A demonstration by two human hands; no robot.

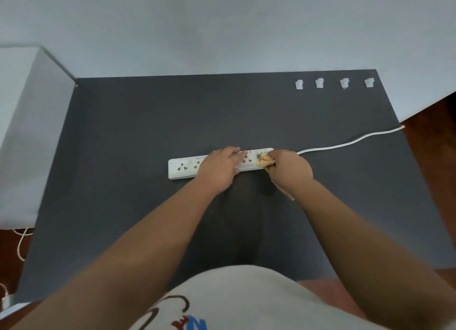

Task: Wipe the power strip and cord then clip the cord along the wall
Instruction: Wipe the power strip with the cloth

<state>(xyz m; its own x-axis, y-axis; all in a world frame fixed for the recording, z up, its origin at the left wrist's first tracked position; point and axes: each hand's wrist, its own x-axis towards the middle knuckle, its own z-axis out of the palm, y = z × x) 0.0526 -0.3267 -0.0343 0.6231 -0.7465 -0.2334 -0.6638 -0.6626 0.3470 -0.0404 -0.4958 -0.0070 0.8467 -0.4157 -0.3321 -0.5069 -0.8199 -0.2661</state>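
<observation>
Nearest the camera is the person's pale shirt [237, 297], printed with red, brown and blue lettering that is cut off by the frame edge and cannot be read as a word. Beyond it, both forearms reach out over the dark grey tabletop [118, 137] to the power strip [183, 168], which lies flat near the middle of the surface and serves as the landmark here. The left hand [220, 169] lies flat and open across the middle of the strip, fingers spread over the sockets, pinning it down and gripping nothing. The right hand [290, 170] is closed around a bunched yellowish cloth [265, 161] and presses it against the strip's right end, near what seems to be the switch, though that part is small and half covered. So the step in hand is judged to be the wiping of the strip body, with its left end bare and apparently not yet reached. The white cord [345, 144] leaves the strip's right end and runs away to the right, off the tabletop edge. Next the cloth likely needs to travel leftward along the sockets, the steadying hand shifting aside, and then out along the cord. Beyond the strip and to its right, four white clips [334, 83] sit in a row by the wall [222, 28], empty of cord. No brand marking on the strip is legible.
</observation>
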